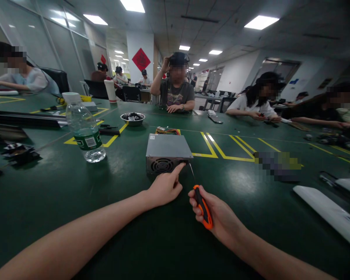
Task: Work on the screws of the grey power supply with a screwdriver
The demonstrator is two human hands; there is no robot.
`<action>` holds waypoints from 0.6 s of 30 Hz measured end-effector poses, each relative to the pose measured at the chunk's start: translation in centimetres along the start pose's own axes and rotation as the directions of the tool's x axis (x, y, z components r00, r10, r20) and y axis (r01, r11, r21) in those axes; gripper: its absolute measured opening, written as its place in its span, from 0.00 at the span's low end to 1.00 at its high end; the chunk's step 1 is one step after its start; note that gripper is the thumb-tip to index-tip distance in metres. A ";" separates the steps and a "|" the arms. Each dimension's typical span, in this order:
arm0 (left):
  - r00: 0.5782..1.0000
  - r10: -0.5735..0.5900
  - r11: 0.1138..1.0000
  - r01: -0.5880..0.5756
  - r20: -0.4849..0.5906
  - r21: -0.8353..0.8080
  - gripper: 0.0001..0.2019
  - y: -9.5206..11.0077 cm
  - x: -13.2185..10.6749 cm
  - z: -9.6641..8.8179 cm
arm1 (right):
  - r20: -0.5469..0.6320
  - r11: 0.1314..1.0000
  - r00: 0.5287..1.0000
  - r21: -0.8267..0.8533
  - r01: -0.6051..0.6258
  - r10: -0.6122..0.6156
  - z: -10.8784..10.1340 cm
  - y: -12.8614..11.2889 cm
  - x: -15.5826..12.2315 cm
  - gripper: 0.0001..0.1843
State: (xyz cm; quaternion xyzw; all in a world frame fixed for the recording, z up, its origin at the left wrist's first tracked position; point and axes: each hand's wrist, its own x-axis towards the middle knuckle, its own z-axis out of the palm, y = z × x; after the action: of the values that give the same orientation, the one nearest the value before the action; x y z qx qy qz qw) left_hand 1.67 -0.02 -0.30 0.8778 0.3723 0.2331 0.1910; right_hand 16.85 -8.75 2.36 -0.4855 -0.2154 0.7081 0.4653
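Observation:
A grey metal power supply box (167,149) with a fan grille on its near face lies on the green table (134,217), coloured wires at its far end. My left hand (165,188) has its fingers curled and the index finger stretched out, its tip touching the box's near right corner. My right hand (214,214) grips an orange-and-black screwdriver (202,206). Its thin shaft points up toward that same corner, beside my left fingertip.
A clear water bottle (84,130) stands left of the box. A metal bowl (132,118) of small dark parts sits behind it. Black parts lie at the left edge, white casings (329,212) at the right. Several people sit around the table's far side.

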 end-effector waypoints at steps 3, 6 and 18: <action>1.000 -0.014 0.999 0.014 0.009 -0.031 0.32 0.1 0.0 0.1 | 0.005 0.999 1.000 0.047 -0.002 0.002 -0.2 -0.1 0.1 0.13; 1.000 -0.021 0.999 0.022 0.015 -0.038 0.32 0.2 -0.1 0.0 | -0.020 0.998 0.999 0.057 0.031 -0.030 -0.3 0.0 0.1 0.06; 1.000 0.007 0.986 -0.004 0.018 -0.167 0.34 0.0 0.2 0.4 | -0.026 0.997 0.997 0.012 0.076 -0.076 -0.4 0.2 0.1 0.08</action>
State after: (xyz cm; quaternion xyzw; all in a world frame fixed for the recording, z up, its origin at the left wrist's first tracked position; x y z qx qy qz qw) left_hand 2.04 0.10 -0.60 0.8619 0.3472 0.2558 0.2668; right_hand 17.11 -8.85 2.00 -0.4828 -0.2231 0.6851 0.4977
